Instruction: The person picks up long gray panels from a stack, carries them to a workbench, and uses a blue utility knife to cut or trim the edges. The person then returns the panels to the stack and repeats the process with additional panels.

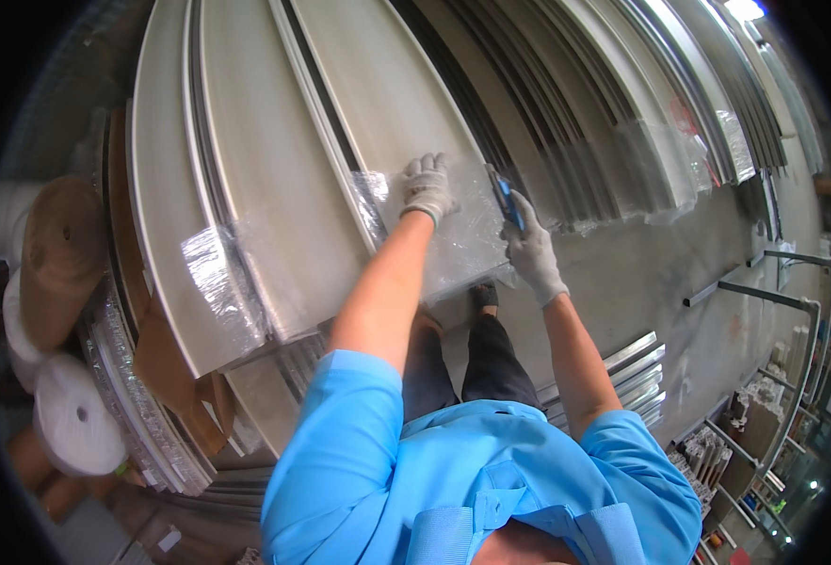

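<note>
The left hand (427, 188) lies flat, fingers spread, on the plastic wrap (462, 240). The right hand (531, 247) fingers grip a blue knife (507, 201).

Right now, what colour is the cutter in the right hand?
Blue with a dark body: the cutter in the gloved right hand, head view.

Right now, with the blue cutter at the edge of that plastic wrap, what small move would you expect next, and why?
Probably a short pull of the blue utility knife along the clear plastic wrap. The right hand holds its blade end at the wrapped end of the long pale panel, while the left hand presses the wrap flat beside it.
</note>
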Available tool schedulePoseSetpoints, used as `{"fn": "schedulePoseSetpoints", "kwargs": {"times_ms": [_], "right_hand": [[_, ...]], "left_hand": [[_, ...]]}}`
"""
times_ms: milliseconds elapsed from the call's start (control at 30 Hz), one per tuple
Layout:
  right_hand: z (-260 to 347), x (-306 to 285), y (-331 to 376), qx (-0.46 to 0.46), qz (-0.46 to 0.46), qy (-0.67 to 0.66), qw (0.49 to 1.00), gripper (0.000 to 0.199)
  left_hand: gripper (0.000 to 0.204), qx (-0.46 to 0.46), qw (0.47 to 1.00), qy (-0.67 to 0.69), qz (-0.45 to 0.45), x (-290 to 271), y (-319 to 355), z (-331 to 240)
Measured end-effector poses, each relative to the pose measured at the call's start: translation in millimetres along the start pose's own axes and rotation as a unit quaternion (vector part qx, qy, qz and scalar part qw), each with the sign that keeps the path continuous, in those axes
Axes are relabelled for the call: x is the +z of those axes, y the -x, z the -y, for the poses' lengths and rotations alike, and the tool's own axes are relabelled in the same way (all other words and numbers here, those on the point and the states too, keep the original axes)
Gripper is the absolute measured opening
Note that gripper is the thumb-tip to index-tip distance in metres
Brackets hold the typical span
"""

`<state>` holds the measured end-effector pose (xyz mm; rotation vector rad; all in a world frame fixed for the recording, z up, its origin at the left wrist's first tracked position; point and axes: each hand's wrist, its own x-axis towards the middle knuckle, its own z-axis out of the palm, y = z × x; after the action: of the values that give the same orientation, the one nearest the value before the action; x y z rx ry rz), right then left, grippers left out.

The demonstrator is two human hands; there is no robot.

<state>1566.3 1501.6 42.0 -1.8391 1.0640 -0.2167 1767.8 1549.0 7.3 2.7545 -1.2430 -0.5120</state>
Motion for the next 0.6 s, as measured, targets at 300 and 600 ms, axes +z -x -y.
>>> {"fn": "schedulePoseSetpoints", "kwargs": {"times_ms": [300,600], "right_hand": [[25,38,-59,-0.112,0.037,0.224,0.967,0.044],[2,31,-4,-0.068,0.069,0.246,0.964,0.054]], "left_hand": [[0.061,-0.076,0.982,0.002,0.170,-17,-1,6],[0.049,-0.047,0.976,-0.033,0.209,-6,0,13]]}}
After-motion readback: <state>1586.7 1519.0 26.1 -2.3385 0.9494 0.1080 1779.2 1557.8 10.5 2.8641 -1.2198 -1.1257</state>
